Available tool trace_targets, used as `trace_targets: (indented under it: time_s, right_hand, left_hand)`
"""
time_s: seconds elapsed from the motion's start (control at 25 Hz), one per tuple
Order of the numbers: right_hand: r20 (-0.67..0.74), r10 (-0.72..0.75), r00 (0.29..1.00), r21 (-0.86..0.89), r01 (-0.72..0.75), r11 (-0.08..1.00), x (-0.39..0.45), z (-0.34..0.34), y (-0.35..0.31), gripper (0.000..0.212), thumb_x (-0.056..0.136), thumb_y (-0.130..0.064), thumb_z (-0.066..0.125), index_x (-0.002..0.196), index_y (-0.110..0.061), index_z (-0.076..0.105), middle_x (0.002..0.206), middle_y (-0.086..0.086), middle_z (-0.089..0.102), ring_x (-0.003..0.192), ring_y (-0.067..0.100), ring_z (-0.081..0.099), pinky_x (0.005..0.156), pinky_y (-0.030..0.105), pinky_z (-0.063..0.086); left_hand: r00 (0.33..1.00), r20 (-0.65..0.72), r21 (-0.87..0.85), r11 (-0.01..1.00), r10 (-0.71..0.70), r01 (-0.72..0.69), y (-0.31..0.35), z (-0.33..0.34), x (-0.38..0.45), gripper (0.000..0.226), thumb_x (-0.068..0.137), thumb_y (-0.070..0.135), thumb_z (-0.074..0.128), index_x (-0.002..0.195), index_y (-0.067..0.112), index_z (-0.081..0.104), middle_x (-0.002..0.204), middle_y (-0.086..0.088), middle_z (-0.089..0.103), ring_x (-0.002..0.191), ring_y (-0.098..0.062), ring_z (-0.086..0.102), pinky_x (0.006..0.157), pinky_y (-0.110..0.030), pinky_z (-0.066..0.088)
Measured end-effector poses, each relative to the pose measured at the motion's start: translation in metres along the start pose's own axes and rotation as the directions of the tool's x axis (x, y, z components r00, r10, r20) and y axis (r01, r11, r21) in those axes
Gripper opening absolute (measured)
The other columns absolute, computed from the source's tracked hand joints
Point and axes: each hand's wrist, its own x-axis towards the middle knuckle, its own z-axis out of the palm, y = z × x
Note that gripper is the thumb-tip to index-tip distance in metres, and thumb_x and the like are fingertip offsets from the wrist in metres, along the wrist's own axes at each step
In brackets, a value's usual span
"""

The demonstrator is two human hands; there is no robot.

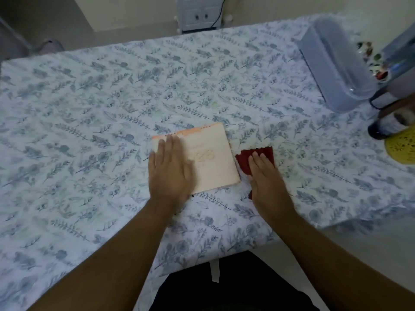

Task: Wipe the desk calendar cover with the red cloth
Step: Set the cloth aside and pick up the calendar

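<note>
A cream desk calendar (213, 158) with an orange top band lies flat on the table, in the middle of the view. My left hand (169, 169) rests flat on its left half, fingers together and stretched out. Just right of the calendar lies the red cloth (247, 160) on the tablecloth. My right hand (266, 178) lies palm down on the cloth, covering its near part; its far edge and left corner show beyond the fingers. The cloth is beside the calendar, not on it.
The table wears a white cloth with blue leaf print (89, 108). A translucent plastic box (334, 66) stands at the far right, with a dark cable (379, 102), a yellow mat (402, 149) and small items near it. A white cabinet (199, 12) stands beyond the far edge.
</note>
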Motion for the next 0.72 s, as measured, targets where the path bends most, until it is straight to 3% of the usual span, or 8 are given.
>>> trace_targets:
  time_s: [0.12, 0.24, 0.4, 0.6, 0.72]
  right_hand:
    - [-0.025, 0.159, 0.987, -0.047, -0.16, 0.986, -0.008, -0.03, 0.026, 0.054, 0.102, -0.025, 0.035, 0.148, 0.002, 0.043, 0.156, 0.019, 0.04, 0.147, 0.033, 0.031, 0.119, 0.057, 0.025]
    - [-0.025, 0.247, 0.969, -0.173, -0.247, 0.953, -0.02, -0.052, 0.051, 0.061, 0.103, -0.038, 0.023, 0.149, -0.003, 0.043, 0.158, 0.015, 0.039, 0.15, 0.031, 0.027, 0.122, 0.054, 0.015]
    - [0.122, 0.335, 0.934, -0.25, -0.298, 0.921, -0.044, -0.047, 0.076, 0.069, 0.101, -0.054, 0.016, 0.16, -0.018, 0.021, 0.167, 0.005, 0.019, 0.155, 0.024, 0.006, 0.122, 0.05, -0.007]
    - [0.141, 0.276, 0.951, -0.275, -0.23, 0.933, -0.05, -0.038, 0.083, 0.073, 0.101, -0.056, 0.03, 0.16, -0.014, 0.021, 0.168, 0.01, 0.017, 0.155, 0.029, 0.009, 0.122, 0.056, 0.005]
    - [0.142, 0.259, 0.955, -0.29, -0.21, 0.934, -0.047, -0.04, 0.079, 0.077, 0.1, -0.057, 0.033, 0.159, -0.009, 0.023, 0.166, 0.016, 0.019, 0.154, 0.033, 0.011, 0.123, 0.056, 0.002]
  left_hand:
    - [0.951, 0.108, -0.036, 0.957, 0.289, -0.287, 0.068, 0.032, -0.028, 0.067, 0.107, 0.045, 0.026, 0.165, 0.018, 0.007, 0.173, -0.003, 0.005, 0.16, -0.019, -0.002, 0.128, -0.04, -0.003]
    - [0.889, 0.169, -0.038, 0.905, 0.425, -0.425, 0.125, 0.065, -0.043, 0.066, 0.106, 0.046, 0.029, 0.164, 0.015, 0.02, 0.171, -0.005, 0.017, 0.159, -0.021, 0.009, 0.129, -0.041, 0.003]
    - [0.859, 0.258, 0.008, 0.888, 0.441, -0.459, 0.152, 0.092, -0.045, 0.069, 0.103, 0.043, 0.033, 0.164, 0.014, 0.021, 0.171, -0.006, 0.015, 0.159, -0.023, 0.01, 0.129, -0.045, 0.006]
    - [0.86, 0.271, 0.066, 0.883, 0.432, -0.465, 0.149, 0.097, -0.045, 0.07, 0.103, 0.047, 0.033, 0.165, 0.019, 0.016, 0.172, -0.001, 0.007, 0.159, -0.018, 0.0, 0.127, -0.037, -0.004]
    - [0.872, 0.269, 0.034, 0.901, 0.409, -0.433, 0.153, 0.093, -0.046, 0.069, 0.104, 0.046, 0.033, 0.165, 0.021, 0.013, 0.172, 0.003, 0.003, 0.159, -0.015, -0.004, 0.128, -0.036, -0.003]
